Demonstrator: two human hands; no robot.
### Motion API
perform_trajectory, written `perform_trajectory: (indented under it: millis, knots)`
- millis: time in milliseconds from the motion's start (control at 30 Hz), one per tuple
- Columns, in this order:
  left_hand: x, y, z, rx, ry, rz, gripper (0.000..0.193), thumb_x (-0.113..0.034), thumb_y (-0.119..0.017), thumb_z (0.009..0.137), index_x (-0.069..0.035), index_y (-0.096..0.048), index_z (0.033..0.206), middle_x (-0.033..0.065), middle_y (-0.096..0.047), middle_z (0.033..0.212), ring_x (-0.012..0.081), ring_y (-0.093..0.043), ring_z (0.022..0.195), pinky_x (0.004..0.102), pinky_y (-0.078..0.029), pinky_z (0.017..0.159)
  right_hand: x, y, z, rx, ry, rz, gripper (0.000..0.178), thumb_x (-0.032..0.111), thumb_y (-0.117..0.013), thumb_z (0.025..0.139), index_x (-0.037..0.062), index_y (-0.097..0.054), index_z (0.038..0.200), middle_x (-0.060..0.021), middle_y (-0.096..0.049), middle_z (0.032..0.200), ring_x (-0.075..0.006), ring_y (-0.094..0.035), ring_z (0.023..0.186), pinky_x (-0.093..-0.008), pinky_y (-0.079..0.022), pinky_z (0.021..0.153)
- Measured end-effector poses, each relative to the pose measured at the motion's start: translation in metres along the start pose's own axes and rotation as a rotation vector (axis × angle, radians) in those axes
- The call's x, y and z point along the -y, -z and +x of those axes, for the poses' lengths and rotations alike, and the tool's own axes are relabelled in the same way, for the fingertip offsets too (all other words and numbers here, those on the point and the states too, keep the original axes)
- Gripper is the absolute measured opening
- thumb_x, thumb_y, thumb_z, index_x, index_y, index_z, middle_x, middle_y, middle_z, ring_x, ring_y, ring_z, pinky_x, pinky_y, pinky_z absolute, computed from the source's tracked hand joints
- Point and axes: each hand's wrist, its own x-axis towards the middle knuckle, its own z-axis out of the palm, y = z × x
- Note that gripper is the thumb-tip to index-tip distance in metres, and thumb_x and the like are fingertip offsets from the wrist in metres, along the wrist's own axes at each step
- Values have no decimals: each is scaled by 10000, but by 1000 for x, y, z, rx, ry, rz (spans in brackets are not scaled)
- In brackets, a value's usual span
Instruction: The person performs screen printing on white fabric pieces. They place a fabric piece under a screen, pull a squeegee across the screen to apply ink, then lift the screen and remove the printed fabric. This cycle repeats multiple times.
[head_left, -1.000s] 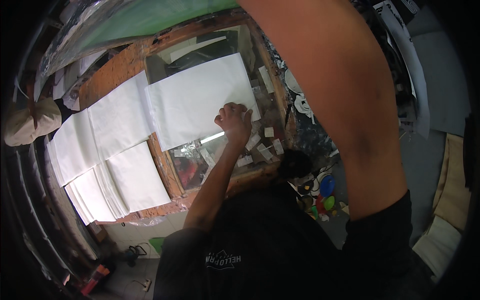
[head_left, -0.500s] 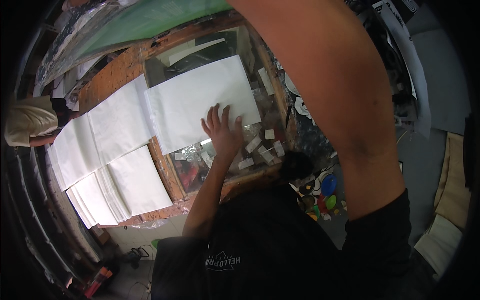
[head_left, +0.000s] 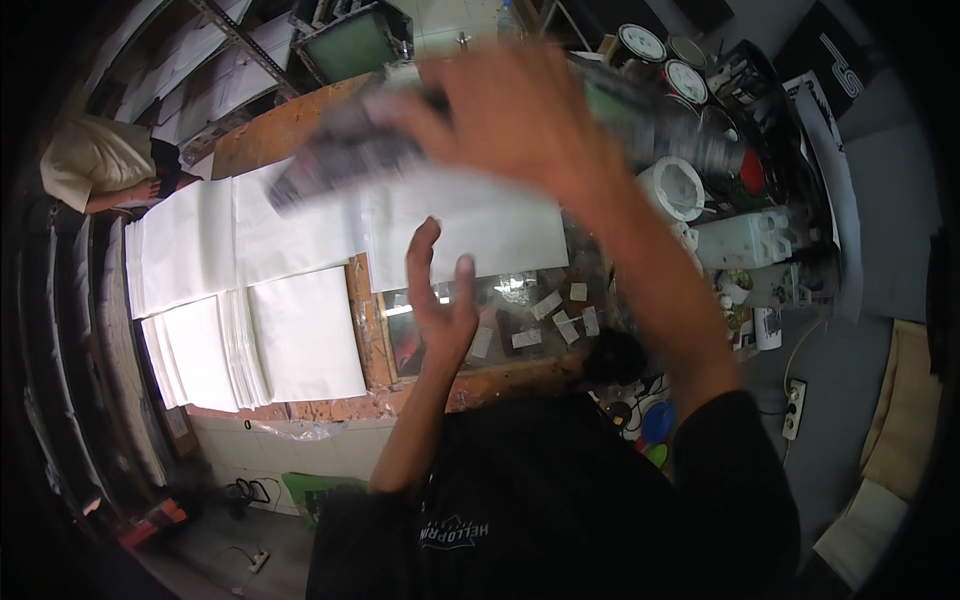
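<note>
Paper [head_left: 500,230] lies flat on the glass [head_left: 500,310], its near edge under our left hand [head_left: 448,320] and its far part below our right hand [head_left: 510,115]. Our left hand is spread, thumb and forefinger well apart and pointing away from us over the sheet; we cannot tell whether the fingertips touch it. Our right hand, raised farther out, is closed on a dark grey thing [head_left: 350,150], thumb across it; both are too blurred for us to tell what it is. It reaches leftward above the paper. Around the near edge, pale scraps [head_left: 525,340] dot the glass. On the wooden table [head_left: 377,340], just left, lie two stacks of white sheets [head_left: 305,335]. Beyond those, at the far left, stands another person [head_left: 100,165]. To our right are a white tub [head_left: 672,190] and paint cans [head_left: 641,42].
</note>
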Motion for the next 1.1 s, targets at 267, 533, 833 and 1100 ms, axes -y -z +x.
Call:
perform_trajectory:
  millis: [267, 533, 833, 1100]
  knots:
    - [60, 26, -89, -107, 1094, -934, 383, -299, -589, 971, -67, -547, 1272, 90, -558, 1233, 278, -510, 1272, 605, -354, 1102, 0, -170, -188, 261, -50, 104, 402, -16, -641, 782, 39, -626, 1180, -146, -689, 1031, -339, -640, 990, -470, -459, 861]
    - [98, 14, -96, -227, 1225, -901, 204, -185, -477, 941, -85, -574, 1089, 101, -561, 1209, 291, -502, 1293, 687, -244, 1111, -4, -189, -206, 419, -203, 223, 399, 30, -585, 837, 65, -615, 1234, -133, -678, 1176, -333, -629, 1108, -520, -428, 950]
    - [94, 12, -91, -274, 1238, -896, 144, -162, -487, 932, -68, -551, 1021, 122, -556, 1187, 341, -500, 1293, 696, -285, 1084, -5, -229, -206, 148, -130, -30, 536, -35, -628, 764, 62, -589, 1289, -150, -616, 1293, -337, -544, 1245, -530, -339, 1054]
    - [88, 11, -92, -277, 1224, -847, 142, -204, -518, 945, -83, -558, 1008, 117, -538, 1188, 344, -498, 1298, 649, -396, 980, -95, -276, -84, 15, -139, -62, 484, -80, -611, 755, 74, -653, 1212, -126, -692, 1153, -292, -627, 1111, -503, -388, 960]
